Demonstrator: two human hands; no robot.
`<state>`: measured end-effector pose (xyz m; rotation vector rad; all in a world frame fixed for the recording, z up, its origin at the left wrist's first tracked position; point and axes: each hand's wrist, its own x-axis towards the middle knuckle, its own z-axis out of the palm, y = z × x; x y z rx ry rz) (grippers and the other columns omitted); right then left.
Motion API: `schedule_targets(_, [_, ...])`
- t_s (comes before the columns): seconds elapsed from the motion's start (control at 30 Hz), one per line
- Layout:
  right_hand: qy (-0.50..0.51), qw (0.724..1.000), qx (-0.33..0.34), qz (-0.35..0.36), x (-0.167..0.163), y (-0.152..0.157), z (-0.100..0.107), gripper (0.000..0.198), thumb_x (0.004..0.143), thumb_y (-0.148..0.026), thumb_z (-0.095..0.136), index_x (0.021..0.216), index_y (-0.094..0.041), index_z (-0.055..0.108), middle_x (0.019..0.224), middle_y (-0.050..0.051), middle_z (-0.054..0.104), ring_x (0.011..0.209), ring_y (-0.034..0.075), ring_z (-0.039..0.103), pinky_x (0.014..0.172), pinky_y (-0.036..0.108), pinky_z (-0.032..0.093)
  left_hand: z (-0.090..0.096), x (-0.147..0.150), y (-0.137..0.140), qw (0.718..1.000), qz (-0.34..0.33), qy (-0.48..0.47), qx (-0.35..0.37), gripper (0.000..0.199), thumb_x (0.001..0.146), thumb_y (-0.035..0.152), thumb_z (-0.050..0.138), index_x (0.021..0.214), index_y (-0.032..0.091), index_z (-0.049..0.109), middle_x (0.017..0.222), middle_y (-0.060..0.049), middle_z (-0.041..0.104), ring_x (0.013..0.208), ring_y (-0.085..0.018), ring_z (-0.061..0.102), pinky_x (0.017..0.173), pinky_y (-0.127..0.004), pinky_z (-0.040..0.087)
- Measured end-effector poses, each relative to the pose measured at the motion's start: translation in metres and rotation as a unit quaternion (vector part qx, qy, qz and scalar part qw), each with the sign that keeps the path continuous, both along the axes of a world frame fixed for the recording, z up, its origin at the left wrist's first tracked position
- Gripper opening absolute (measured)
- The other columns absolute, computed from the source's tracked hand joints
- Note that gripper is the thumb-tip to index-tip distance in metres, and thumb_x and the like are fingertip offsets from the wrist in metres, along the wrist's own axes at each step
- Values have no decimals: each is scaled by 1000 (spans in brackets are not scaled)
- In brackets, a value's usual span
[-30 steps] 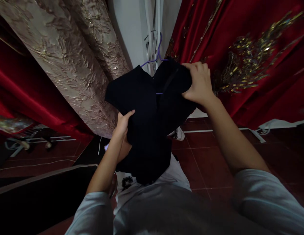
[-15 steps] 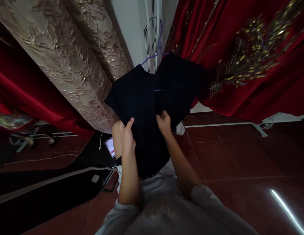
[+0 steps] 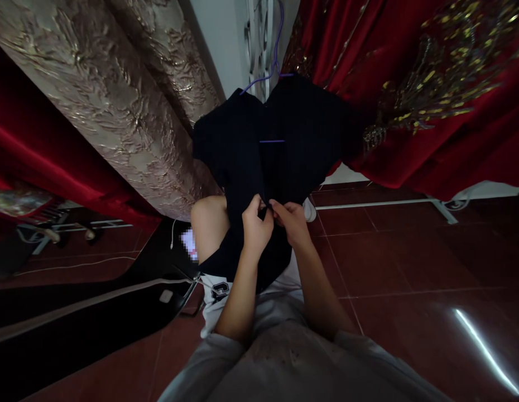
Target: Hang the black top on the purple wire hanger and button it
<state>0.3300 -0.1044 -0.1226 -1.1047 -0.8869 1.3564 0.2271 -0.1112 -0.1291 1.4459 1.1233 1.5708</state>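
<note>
A dark, short-sleeved garment hangs from a purple hanger and drapes down over my lap. Its front is parted at the middle, where the hanger's lower bar shows. My left hand pinches the left front edge. Close beside it, my right hand pinches the other edge, its fingertips almost meeting the left ones. Whether a button is between the fingers is too dark and small to tell.
Beige embossed fabric hangs at the left, red fabric with gold sequins at the right. A black table with a phone on it stands at my left. A metal rack base crosses the red tiled floor.
My left hand has moved right and my right hand slightly, so both now meet at the garment's front edges. The garment has straightened and shifted up in view, uncovering my left knee.
</note>
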Motion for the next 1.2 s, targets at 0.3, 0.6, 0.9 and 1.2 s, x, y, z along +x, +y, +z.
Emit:
schedule_targets(0.3, [3, 996, 64, 57, 10, -2, 17, 22, 86, -46, 72, 77, -26, 76, 52, -2, 46, 47, 11, 34, 48, 26, 22, -4, 3, 2, 999, 24, -11, 17, 5, 98, 18, 57, 98, 23, 59, 90, -4, 66, 88, -18, 68, 83, -31, 55])
schedule_targets(0.6, [51, 979, 194, -24, 17, 112, 131, 40, 83, -54, 79, 77, -17, 67, 52, -7, 36, 46, 5, 25, 45, 23, 14, -43, 14, 53, 996, 16, 83, -7, 18, 89, 8, 62, 95, 24, 55, 80, -2, 56, 72, -16, 59, 72, -35, 48])
schedule_targets(0.9, [-11, 974, 223, 35, 16, 106, 148, 34, 95, -43, 63, 72, -22, 49, 53, -6, 35, 47, 10, 28, 48, 25, 19, 106, -10, 88, 981, -48, 82, 170, 37, 104, 25, 58, 140, 27, 51, 115, -5, 67, 111, -21, 66, 100, -37, 51])
schedule_targets(1.2, [-213, 942, 254, -43, 11, 120, 85, 34, 91, -16, 58, 60, -22, 44, 51, -6, 36, 53, 10, 30, 54, 27, 23, 176, -41, 113, 911, 95, 238, 323, 9, 107, 14, 53, 108, 15, 62, 102, -5, 65, 95, -18, 62, 97, -31, 47])
